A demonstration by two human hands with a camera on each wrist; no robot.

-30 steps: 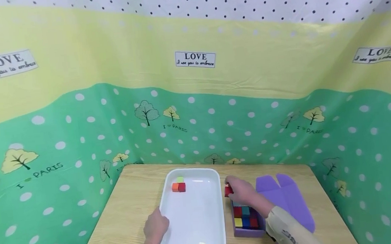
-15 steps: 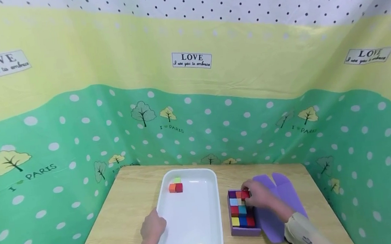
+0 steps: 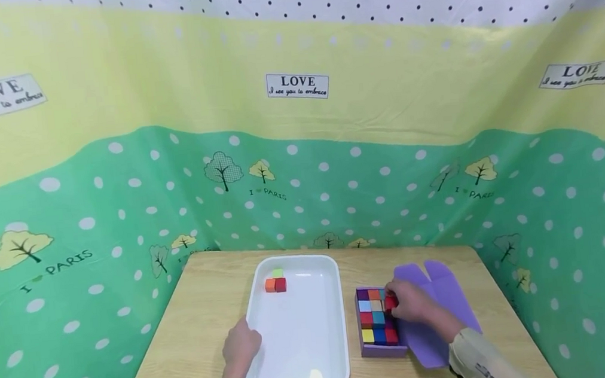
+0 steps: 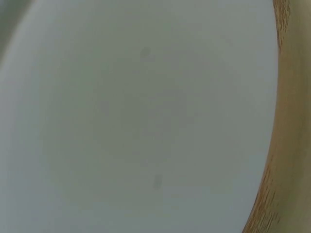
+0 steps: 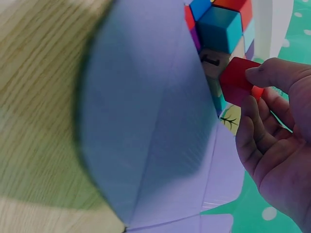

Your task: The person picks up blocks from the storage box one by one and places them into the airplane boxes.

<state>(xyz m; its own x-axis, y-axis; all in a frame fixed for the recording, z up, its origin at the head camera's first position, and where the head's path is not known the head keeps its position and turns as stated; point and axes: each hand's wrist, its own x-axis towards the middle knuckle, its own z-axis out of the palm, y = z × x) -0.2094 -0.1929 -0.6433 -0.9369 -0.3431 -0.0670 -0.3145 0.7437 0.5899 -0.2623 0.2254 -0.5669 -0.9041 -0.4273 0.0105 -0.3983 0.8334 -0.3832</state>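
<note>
My right hand [image 3: 411, 302] pinches a red cube [image 5: 238, 80] between thumb and fingers, at the right side of the purple box [image 3: 384, 350]. In the right wrist view the cube is tilted, close by a wooden cube [image 5: 214, 62] marked with a black figure. Rows of coloured cubes fill much of the box, among them a yellow cube [image 3: 367, 336] and a light blue cube [image 3: 364, 306]. My left hand [image 3: 240, 345] grips the left rim of the white tray [image 3: 304, 327]. Its fingertips are partly hidden in the head view.
In the tray's far left corner sit an orange cube [image 3: 271, 285], a red cube [image 3: 281, 284] and a light green cube [image 3: 278, 273]. The box's purple lid [image 3: 443, 315] lies folded out to the right on the wooden table [image 3: 209, 293]. Patterned cloth [image 3: 303, 201] surrounds the table.
Holding a red cube, my right hand has moved right from the box's far left corner to its right side, then slightly nearer. A teal cube now shows at the back. My left hand stays on the tray.
</note>
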